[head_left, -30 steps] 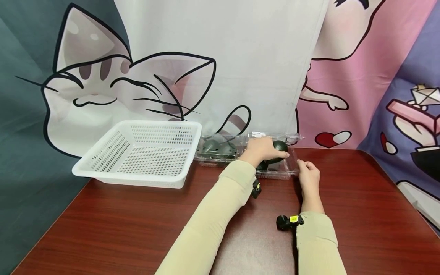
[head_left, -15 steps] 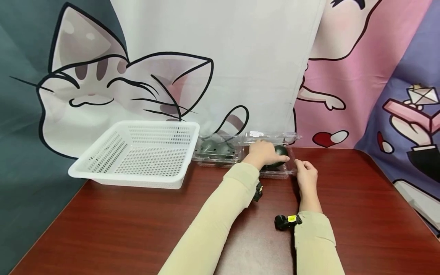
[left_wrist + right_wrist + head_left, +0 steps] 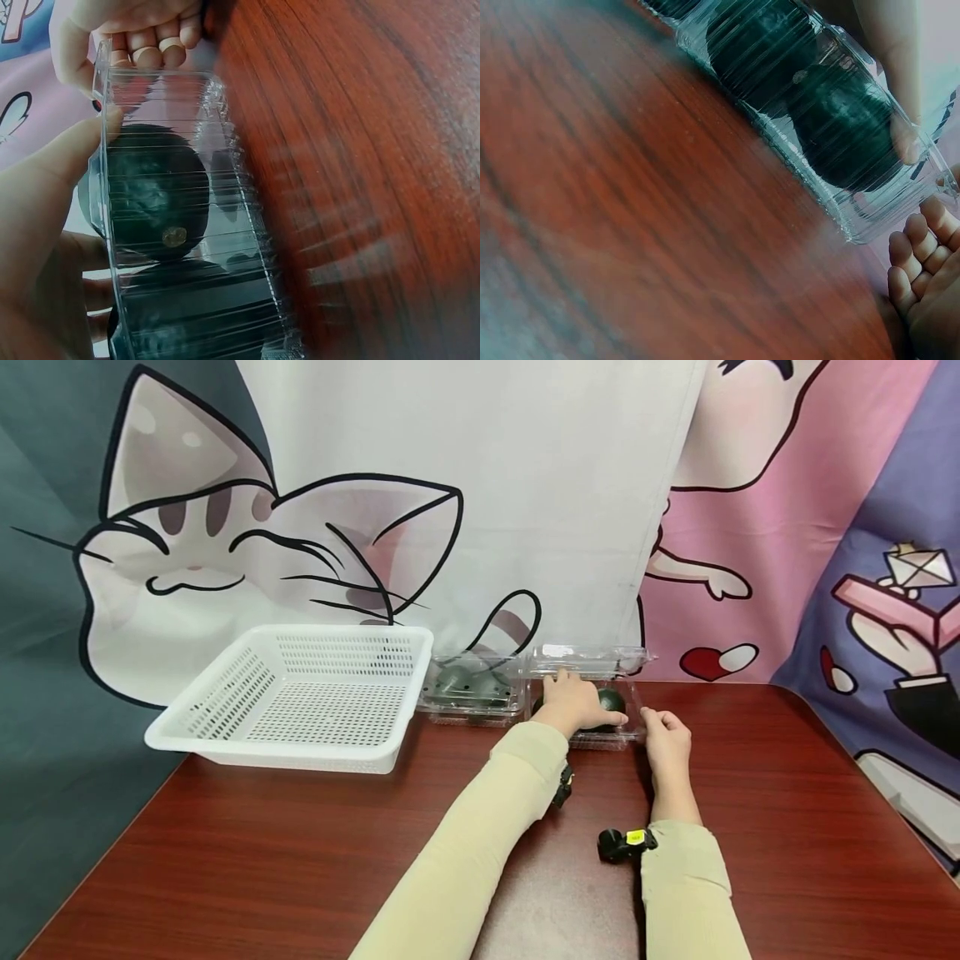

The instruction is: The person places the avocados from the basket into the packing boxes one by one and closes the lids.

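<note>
An open clear plastic clamshell box (image 3: 600,742) stands at the back of the table with dark green avocados inside. My left hand (image 3: 572,703) reaches into it over the right-hand avocado (image 3: 611,700). In the left wrist view its thumb lies against one side of that avocado (image 3: 157,195), and other fingers show beyond the box wall. A second avocado (image 3: 195,311) sits beside the first, partly hidden by my hand in the head view. With thumb and fingers my right hand (image 3: 669,739) pinches the box's right edge.
Left of the open box stands another clear clamshell box (image 3: 472,714) with dark green fruit in it. A white perforated basket (image 3: 270,760) is farther left. The raised clear lid (image 3: 588,656) leans near the printed backdrop (image 3: 570,510).
My left hand has lowered the avocado into the box, and its fingers now look more spread. The right hand keeps its hold on the box edge. The head view has shifted slightly.
</note>
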The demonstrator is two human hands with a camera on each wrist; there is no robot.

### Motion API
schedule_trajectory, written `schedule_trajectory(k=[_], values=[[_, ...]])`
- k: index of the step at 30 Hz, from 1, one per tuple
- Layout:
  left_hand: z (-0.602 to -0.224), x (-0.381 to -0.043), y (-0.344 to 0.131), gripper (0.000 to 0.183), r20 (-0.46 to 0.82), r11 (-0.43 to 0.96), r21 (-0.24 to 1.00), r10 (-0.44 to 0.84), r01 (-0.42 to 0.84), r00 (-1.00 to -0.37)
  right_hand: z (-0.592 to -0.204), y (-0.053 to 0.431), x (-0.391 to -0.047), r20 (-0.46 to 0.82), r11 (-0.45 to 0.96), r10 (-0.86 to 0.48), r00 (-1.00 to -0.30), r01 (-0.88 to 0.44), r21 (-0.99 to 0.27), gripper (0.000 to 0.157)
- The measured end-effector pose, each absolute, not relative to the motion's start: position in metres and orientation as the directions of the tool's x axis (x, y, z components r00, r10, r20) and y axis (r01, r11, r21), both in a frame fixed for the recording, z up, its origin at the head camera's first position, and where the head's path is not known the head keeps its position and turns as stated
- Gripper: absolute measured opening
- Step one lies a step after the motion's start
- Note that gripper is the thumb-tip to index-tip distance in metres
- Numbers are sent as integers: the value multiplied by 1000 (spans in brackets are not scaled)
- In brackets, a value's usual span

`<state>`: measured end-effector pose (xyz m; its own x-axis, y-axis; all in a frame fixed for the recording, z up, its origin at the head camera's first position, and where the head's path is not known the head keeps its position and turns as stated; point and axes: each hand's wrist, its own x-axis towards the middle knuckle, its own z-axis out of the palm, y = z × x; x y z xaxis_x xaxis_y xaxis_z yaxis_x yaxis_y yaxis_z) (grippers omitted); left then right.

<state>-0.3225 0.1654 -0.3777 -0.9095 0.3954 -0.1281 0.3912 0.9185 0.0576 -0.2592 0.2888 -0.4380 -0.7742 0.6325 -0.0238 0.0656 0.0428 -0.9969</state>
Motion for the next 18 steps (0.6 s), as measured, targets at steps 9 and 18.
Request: schedule_trajectory(k=[9,18], values=[[-383,-324,163,73,-138,923,80,385,377,-913,-438,288,-259,-25,33,632,-775,59,-998,34],[-383,-322,162,80,-170,928,64,373,367,-912,-437,289,-260,-32,39,636,-771,74,-996,33]])
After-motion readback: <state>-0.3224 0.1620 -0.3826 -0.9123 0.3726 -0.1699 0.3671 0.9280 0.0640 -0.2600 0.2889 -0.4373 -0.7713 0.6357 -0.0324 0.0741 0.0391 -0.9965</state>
